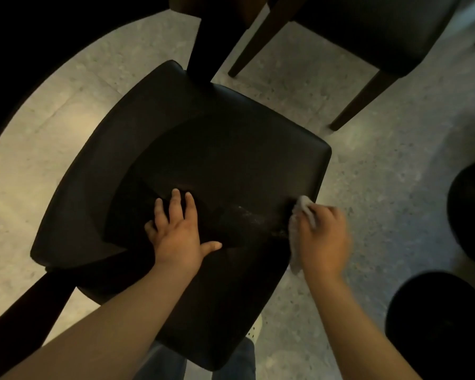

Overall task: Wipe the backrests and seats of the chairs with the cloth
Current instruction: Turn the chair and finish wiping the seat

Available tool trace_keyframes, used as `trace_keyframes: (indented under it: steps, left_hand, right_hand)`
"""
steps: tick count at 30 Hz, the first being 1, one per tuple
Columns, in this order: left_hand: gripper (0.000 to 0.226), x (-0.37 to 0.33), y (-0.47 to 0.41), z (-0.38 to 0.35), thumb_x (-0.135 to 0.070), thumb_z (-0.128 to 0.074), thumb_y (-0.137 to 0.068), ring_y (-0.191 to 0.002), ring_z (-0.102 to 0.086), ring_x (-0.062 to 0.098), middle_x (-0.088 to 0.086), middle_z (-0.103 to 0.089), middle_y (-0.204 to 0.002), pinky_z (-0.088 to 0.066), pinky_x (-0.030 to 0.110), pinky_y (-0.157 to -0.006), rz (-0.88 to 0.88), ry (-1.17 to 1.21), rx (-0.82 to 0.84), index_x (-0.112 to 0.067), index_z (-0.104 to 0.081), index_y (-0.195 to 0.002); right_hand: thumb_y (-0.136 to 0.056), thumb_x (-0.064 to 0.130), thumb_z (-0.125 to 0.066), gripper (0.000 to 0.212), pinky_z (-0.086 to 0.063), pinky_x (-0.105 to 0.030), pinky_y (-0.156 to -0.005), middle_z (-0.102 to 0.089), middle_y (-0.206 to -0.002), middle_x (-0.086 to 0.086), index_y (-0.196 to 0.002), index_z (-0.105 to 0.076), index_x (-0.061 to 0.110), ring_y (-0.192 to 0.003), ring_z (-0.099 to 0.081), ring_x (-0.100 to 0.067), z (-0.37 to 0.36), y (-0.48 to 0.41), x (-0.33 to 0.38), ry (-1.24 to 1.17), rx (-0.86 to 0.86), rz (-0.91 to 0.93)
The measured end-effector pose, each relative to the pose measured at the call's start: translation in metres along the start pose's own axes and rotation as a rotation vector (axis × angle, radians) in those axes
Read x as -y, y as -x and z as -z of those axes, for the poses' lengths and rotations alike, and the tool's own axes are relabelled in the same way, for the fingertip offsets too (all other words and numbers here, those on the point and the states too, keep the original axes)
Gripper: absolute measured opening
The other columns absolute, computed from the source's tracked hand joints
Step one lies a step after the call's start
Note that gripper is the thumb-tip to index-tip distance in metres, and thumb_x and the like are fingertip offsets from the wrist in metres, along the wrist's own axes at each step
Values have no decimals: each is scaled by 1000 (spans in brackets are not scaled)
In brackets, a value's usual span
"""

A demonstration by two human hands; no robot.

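Observation:
A dark padded chair [217, 149] fills the middle of the view, seen from above, with its seat toward the far side and its backrest toward me. My left hand [176, 231] rests flat on the top of the backrest with fingers spread. My right hand [324, 239] grips a pale grey cloth [303, 212] at the chair's right edge and looks blurred. Pale dusty specks show on the dark surface between my hands.
A second dark chair [373, 28] with brown wooden legs stands at the far right. Two round black objects [439, 325] sit on the speckled floor at the right. A dark table leg [203, 45] stands beyond the seat. My jeans and a white shoe [255, 329] show below.

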State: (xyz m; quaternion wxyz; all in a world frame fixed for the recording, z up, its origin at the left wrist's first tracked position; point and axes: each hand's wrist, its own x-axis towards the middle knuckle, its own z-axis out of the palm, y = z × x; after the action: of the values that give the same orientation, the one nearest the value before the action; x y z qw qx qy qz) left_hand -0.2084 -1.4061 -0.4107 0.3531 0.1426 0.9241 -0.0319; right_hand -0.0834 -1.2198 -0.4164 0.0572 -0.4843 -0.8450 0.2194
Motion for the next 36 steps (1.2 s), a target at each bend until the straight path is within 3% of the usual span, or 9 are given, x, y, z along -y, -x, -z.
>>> trace_keyframes:
  steps: [5, 13, 18, 22, 24, 26, 29, 32, 36]
  left_hand:
    - [116, 1, 0, 1, -64, -67, -75, -147, 11, 36, 5, 15, -160, -14, 59, -116, -5, 8, 5, -24, 8, -154]
    - [117, 1, 1, 0, -66, -66, -75, -146, 11, 37, 5, 17, -160, -14, 60, -116, -12, -8, 3, -23, 9, -154]
    - [118, 1, -1, 2, -66, -67, -73, -147, 10, 37, 4, 15, -160, -14, 59, -115, -4, -1, 21, -24, 7, -154]
    - [118, 3, -2, 3, -70, -64, -73, -147, 10, 36, 3, 17, -160, -14, 59, -115, -8, -6, 33, -24, 9, -153]
    - [117, 7, -1, 3, -73, -62, -73, -147, 10, 35, 1, 17, -160, -14, 59, -115, -25, -6, 19, -26, 10, -153]
    - [116, 14, 2, 2, -75, -60, -72, -147, 9, 32, -1, 15, -160, -14, 57, -116, -60, 26, -16, -28, 9, -153]
    - [109, 30, 10, -1, -70, -59, -77, -148, 2, 28, -1, 6, -162, -16, 54, -116, -123, 159, -166, -25, 2, -154]
    - [95, 45, 19, -6, -60, -60, -83, -146, -9, 30, 5, -11, -160, -21, 54, -115, -69, 247, -335, -18, -14, -155]
    - [84, 61, 28, -19, -52, -62, -86, -145, -15, 31, 7, -21, -158, -24, 53, -114, 8, 289, -336, -16, -25, -153]
  right_hand:
    - [-88, 28, -63, 25, -33, -14, -69, -57, -103, 5, -111, -67, 23, -90, -46, -5, -19, 10, 31, 47, 128, 287]
    - [-92, 19, -59, 14, -35, -20, -72, -48, -98, 8, -104, -66, 15, -87, -56, -18, -8, -6, -13, -105, -37, -165]
    - [-91, 26, -57, 22, -38, -20, -75, -51, -105, 7, -113, -62, 22, -91, -47, -6, -14, 10, 4, 0, 128, 177]
    - [-91, 15, -58, 16, -34, -29, -71, -57, -106, -9, -105, -65, 13, -88, -56, -25, -6, 11, -29, -36, -6, -209]
    - [-90, 17, -60, 15, -33, -28, -65, -57, -101, -9, -102, -67, 12, -85, -57, -30, 2, 12, -32, 16, -60, -250]
    - [-90, 24, -62, 16, -31, -22, -58, -51, -94, 3, -102, -68, 16, -79, -54, -19, 4, 17, -16, 13, -46, -132]
    - [-87, 36, -57, 27, -27, -10, -65, -44, -96, 14, -109, -66, 23, -81, -48, -4, 1, 24, 27, -42, -11, 59]
    - [-87, 41, -54, 31, -30, -8, -70, -49, -105, 12, -113, -64, 26, -90, -45, 1, -14, 30, 72, -71, 38, 234]
    - [-88, 36, -59, 31, -37, -14, -73, -51, -113, 5, -118, -63, 27, -95, -48, -4, -47, 37, 118, -73, 110, 364]
